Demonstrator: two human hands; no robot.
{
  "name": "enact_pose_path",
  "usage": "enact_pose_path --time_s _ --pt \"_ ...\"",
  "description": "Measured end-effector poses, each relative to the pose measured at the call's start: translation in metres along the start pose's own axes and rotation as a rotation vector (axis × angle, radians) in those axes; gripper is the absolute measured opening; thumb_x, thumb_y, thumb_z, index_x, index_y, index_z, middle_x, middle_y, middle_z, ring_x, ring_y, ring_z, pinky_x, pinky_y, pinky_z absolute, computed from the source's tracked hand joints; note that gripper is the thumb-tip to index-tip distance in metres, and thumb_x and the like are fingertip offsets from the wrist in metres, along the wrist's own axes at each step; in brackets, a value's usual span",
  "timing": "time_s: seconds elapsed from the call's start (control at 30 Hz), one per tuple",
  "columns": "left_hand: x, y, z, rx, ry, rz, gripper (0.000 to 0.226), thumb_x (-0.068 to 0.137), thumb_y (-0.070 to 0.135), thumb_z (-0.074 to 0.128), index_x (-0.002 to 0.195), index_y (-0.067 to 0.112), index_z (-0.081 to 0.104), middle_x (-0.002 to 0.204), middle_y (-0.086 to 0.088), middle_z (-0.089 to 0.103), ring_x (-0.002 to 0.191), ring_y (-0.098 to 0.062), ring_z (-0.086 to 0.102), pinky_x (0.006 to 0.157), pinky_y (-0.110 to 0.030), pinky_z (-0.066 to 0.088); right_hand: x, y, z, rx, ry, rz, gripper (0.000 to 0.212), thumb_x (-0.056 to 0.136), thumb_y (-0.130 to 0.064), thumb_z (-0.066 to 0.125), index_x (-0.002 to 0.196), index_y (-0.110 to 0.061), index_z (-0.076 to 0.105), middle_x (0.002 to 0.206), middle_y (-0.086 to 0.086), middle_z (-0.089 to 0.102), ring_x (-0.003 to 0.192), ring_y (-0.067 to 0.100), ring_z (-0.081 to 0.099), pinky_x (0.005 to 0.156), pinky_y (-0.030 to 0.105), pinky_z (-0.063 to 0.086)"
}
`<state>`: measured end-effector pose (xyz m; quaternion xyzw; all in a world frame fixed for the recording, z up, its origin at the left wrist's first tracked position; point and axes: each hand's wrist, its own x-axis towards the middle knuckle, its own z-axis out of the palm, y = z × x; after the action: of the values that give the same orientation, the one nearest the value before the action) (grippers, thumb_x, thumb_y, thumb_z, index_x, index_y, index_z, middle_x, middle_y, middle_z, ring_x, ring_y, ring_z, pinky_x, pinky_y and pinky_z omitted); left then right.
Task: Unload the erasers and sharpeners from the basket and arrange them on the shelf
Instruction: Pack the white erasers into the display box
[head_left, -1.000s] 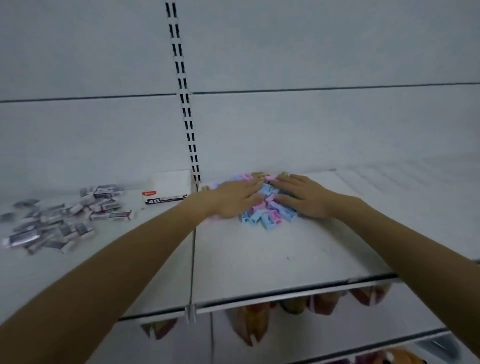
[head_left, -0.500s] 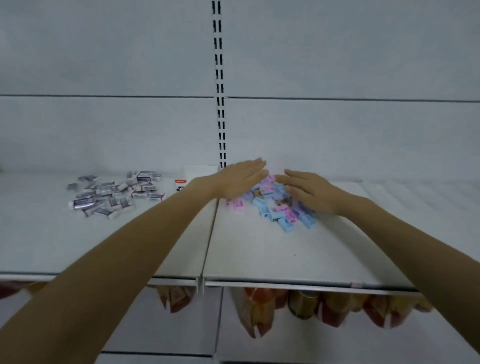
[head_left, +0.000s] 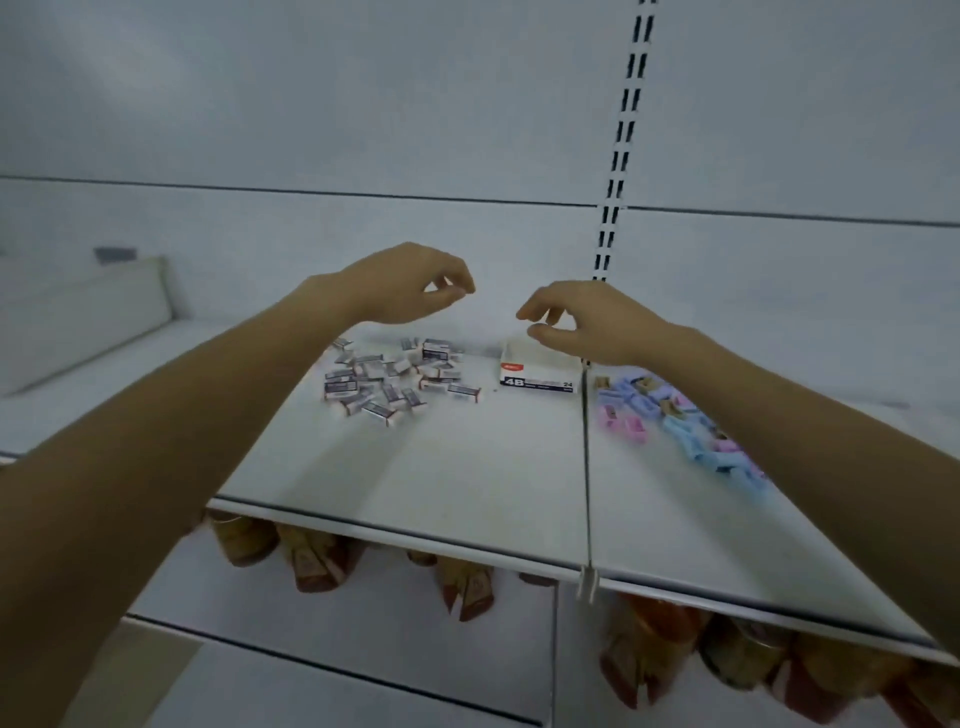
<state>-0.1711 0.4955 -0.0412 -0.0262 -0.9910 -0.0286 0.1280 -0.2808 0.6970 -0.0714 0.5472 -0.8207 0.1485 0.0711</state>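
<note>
Both hands are raised above the shelf (head_left: 441, 467), palms down, forearms reaching in from the lower corners of the view.

Left hand (head_left: 410, 283): fingers loosely curled, thumb tip and forefinger tip close together, nothing seen between them. It holds nothing and hangs over the back of the shelf, above the erasers.

Right hand (head_left: 576, 322): fingers relaxed and bent downward, also holding nothing. It sits over the rear edge of the box (head_left: 537, 371). Whether the thumb touches the box cannot be told.

Erasers (head_left: 395, 382): a loose heap of small white blocks in dark printed sleeves, lying at mixed angles on the left shelf board, toward the back. They are not lined up.

Box: white, lying flat, front face marked "4B" and "24" with a red label. It lies just right of the erasers and just left of the seam between the two shelf boards.

Sharpeners (head_left: 675, 421): small blue and pink pieces, a few showing tan, scattered in a band on the right board. The band starts near the seam and runs under the right forearm, which hides part of it.

A slotted upright (head_left: 621, 156) runs up the pale back wall above the seam. Brown and orange packets (head_left: 467, 587) hang below the shelf's front edge, blurred.
</note>
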Motion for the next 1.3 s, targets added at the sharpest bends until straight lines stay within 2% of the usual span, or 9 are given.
enact_pose_path --time_s 0.27,0.47,0.57,0.67,0.8,0.97,1.07,1.17,1.3 --pt "-0.042 -0.122 0.0 0.038 -0.109 -0.04 0.026 0.092 0.008 0.048 0.114 0.013 0.061 0.115 -0.004 0.062 0.096 -0.018 0.058 0.09 -0.036 0.046 0.084 -0.073 0.044 0.096 -0.006 0.013 0.02 0.089 -0.02 0.055 0.108 -0.016 0.063 0.103 0.0 0.062 0.089 0.015 0.057 0.081 0.027 0.044" --pt "-0.045 -0.19 0.028 -0.08 -0.112 -0.025 0.032 0.09 -0.001 0.043 0.115 0.009 0.061 0.119 -0.006 0.061 0.1 -0.019 0.057 0.085 -0.02 0.038 0.13 -0.11 0.084 0.097 -0.045 0.077 0.02 0.09 -0.02 0.054 0.107 -0.016 0.063 0.099 -0.004 0.06 0.091 0.016 0.058 0.079 0.023 0.043" --pt "-0.04 -0.209 0.052 -0.201 -0.069 -0.05 0.035 0.088 -0.004 0.042 0.115 0.007 0.061 0.118 -0.007 0.061 0.103 -0.018 0.055 0.08 -0.013 0.033 0.148 -0.117 0.102 0.115 -0.079 0.14 0.021 0.089 -0.022 0.055 0.107 -0.016 0.063 0.107 0.0 0.062 0.091 0.016 0.058 0.083 0.029 0.046" --pt "-0.037 -0.22 0.076 -0.382 0.027 -0.103 0.032 0.088 -0.003 0.043 0.111 0.007 0.063 0.114 -0.009 0.062 0.096 -0.017 0.056 0.075 -0.011 0.032 0.164 -0.121 0.117 0.111 -0.098 0.206 0.021 0.089 -0.023 0.055 0.107 -0.018 0.063 0.109 0.001 0.062 0.088 0.012 0.054 0.088 0.033 0.047" --pt "-0.04 -0.234 0.089 -0.476 0.116 -0.075 0.029 0.088 -0.004 0.045 0.108 0.005 0.064 0.111 -0.012 0.062 0.092 -0.016 0.055 0.078 -0.013 0.035 0.184 -0.126 0.131 0.125 -0.048 0.299 0.023 0.087 -0.02 0.056 0.108 -0.016 0.063 0.113 0.004 0.062 0.089 0.01 0.051 0.083 0.025 0.043" --pt "-0.047 -0.241 0.083 -0.499 0.051 0.005 0.036 0.082 -0.009 0.044 0.11 0.006 0.062 0.11 -0.006 0.063 0.092 -0.01 0.053 0.073 -0.005 0.037 0.201 -0.132 0.144 0.119 -0.078 0.376 0.02 0.084 -0.016 0.058 0.103 -0.014 0.066 0.111 0.005 0.063 0.099 0.02 0.058 0.085 0.032 0.047" --pt "-0.048 -0.238 0.085 -0.465 -0.022 0.052 0.028 0.083 -0.004 0.053 0.108 0.006 0.062 0.105 -0.006 0.066 0.087 -0.01 0.055 0.07 0.001 0.035 0.205 -0.134 0.148 0.113 -0.077 0.412 0.016 0.082 -0.012 0.059 0.097 -0.013 0.065 0.107 0.005 0.063 0.098 0.022 0.058 0.084 0.034 0.048" --pt "-0.046 -0.239 0.084 -0.444 -0.046 0.03 0.027 0.085 0.006 0.061 0.112 0.006 0.061 0.106 -0.009 0.065 0.086 -0.016 0.057 0.068 -0.006 0.038 0.204 -0.137 0.151 0.094 -0.045 0.434 0.017 0.081 -0.012 0.059 0.096 -0.014 0.064 0.106 0.005 0.063 0.099 0.023 0.058 0.084 0.035 0.048" --pt "-0.045 -0.238 0.085 -0.332 -0.076 0.019 0.031 0.088 0.016 0.06 0.118 0.008 0.058 0.107 -0.011 0.058 0.094 -0.024 0.057 0.08 -0.024 0.039 0.198 -0.142 0.155 0.059 0.037 0.43 0.023 0.082 -0.011 0.057 0.104 -0.013 0.062 0.108 0.006 0.063 0.1 0.024 0.057 0.082 0.032 0.045"
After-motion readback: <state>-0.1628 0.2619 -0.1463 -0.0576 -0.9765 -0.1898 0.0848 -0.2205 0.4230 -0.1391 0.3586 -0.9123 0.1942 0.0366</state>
